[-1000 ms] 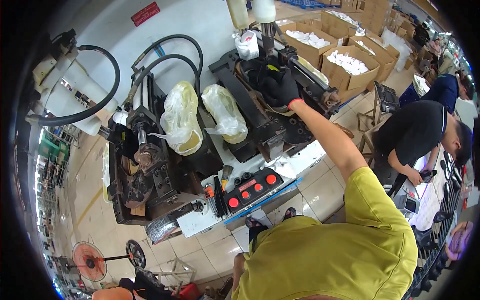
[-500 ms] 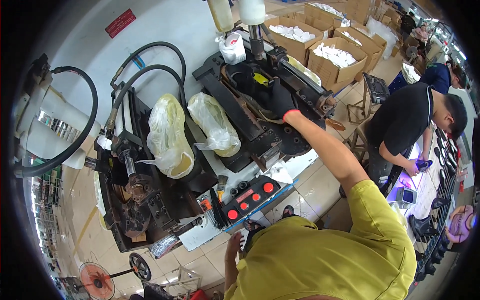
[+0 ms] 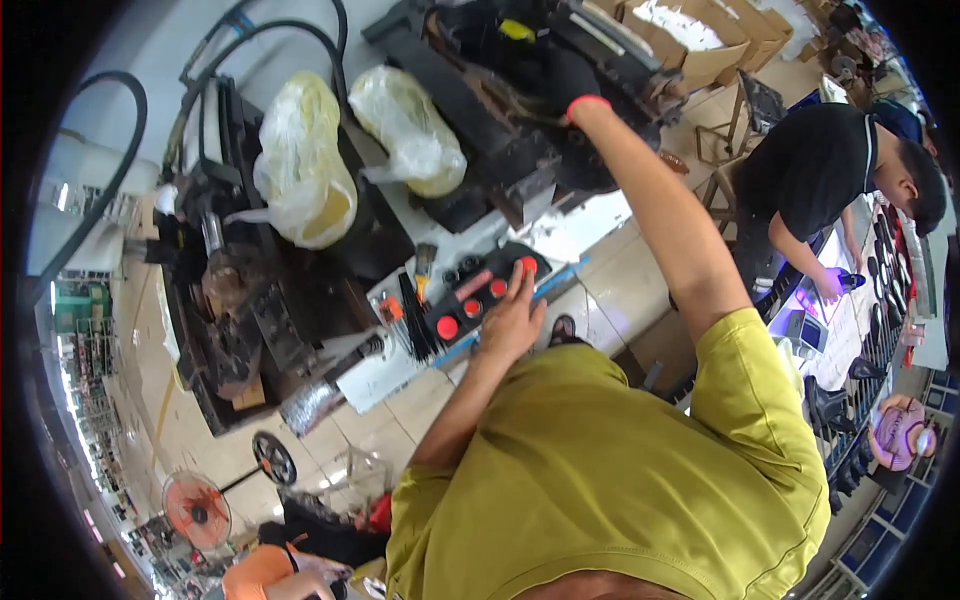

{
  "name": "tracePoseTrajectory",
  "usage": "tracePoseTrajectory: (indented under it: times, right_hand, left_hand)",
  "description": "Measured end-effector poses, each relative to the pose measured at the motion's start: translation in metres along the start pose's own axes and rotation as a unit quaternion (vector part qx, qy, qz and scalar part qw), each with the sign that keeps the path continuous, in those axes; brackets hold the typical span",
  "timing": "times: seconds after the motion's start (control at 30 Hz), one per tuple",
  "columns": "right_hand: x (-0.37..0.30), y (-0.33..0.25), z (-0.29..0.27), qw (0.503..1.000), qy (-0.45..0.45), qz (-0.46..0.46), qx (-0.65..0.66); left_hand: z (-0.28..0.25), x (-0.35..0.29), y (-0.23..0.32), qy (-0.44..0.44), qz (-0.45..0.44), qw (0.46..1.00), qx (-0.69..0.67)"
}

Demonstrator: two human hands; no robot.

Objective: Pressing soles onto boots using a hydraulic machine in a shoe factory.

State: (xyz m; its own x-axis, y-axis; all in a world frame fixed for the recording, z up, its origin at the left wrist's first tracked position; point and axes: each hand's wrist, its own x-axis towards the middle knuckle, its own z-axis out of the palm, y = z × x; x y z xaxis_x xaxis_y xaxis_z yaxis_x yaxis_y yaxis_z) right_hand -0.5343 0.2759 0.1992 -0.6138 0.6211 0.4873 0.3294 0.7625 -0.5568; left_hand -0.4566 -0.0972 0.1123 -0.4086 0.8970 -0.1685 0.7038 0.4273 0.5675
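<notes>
My bare left hand [image 3: 514, 318] lies over a black control box [image 3: 465, 288] with several red buttons. Its fingers are stretched out, and a fingertip rests at the far right red button [image 3: 526, 264]. My right hand [image 3: 565, 75], in a dark glove with a red cuff, reaches into the black press [image 3: 500, 150] on the right. It is beside a dark shoe-like item [image 3: 470, 45] with a yellow patch [image 3: 517, 30]; dark glove against dark surface hides its fingers. Two yellowish pads wrapped in clear plastic, a left one [image 3: 305, 165] and a right one [image 3: 410, 135], stand between the press stations.
A brush [image 3: 425, 262] lies behind the control box. Black hoses [image 3: 270, 30] arch over the left press station [image 3: 235, 290]. At right, a person in black [image 3: 825, 155] works at a lit bench. Cartons [image 3: 690, 35] stand behind; an orange fan [image 3: 197, 508] is lower left.
My left hand has come up from beside my body onto the control box. My right hand stays in the press. The view has tilted, so the machine sits higher in the picture.
</notes>
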Motion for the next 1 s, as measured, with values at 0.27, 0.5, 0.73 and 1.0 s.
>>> tracePoseTrajectory:
  times: [0.27, 0.5, 0.73, 1.0]
  right_hand:
    - [-0.011, -0.033, -0.029, 0.994, -0.072, 0.065, -0.049]
    - [0.013, -0.037, -0.044, 0.992, -0.069, 0.089, -0.052]
    - [0.023, -0.062, -0.061, 0.993, -0.045, 0.105, -0.039]
    - [0.046, -0.147, -0.100, 0.991, -0.004, 0.126, -0.046]
  left_hand:
    - [0.024, 0.005, -0.012, -0.102, -0.005, 0.994, 0.035]
    - [0.036, -0.012, -0.003, -0.086, 0.081, 0.970, -0.214]
    - [0.027, -0.026, -0.006, -0.221, 0.153, 0.933, -0.239]
    - [-0.046, -0.048, 0.025, -0.312, 0.146, 0.901, -0.265]
